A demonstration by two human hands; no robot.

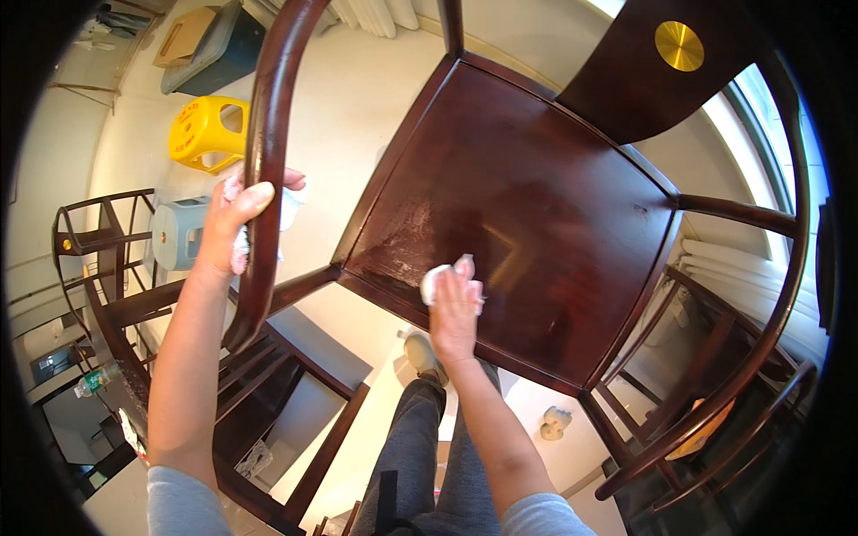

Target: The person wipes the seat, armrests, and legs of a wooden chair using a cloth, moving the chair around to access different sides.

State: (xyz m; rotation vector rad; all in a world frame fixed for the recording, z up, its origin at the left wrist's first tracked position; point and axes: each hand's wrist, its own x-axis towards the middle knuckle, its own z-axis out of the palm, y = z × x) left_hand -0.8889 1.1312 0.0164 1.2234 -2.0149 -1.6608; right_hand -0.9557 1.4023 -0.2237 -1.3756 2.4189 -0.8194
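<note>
A dark red-brown wooden armchair stands before me, its glossy seat (523, 201) tilted in view. My left hand (231, 214) is wrapped around the curved armrest (271, 107), with a pink-and-white cloth (240, 249) between palm and wood. On the seat near its front edge, my right hand (454, 321) presses a white-and-pink cloth (439, 281) with the fingers stretched forward over it. Just left of this cloth is a whitish, streaky patch (405, 244) on the seat. The backrest panel (643, 80) bears a round gold disc (679, 46).
A yellow plastic stool (209, 130) and a light blue stool (175, 234) stand on the left, below a dark storage bin (221, 50). Other dark wooden chairs (124, 295) are at left and right. A small plush-looking item (556, 423) lies on the floor near my feet.
</note>
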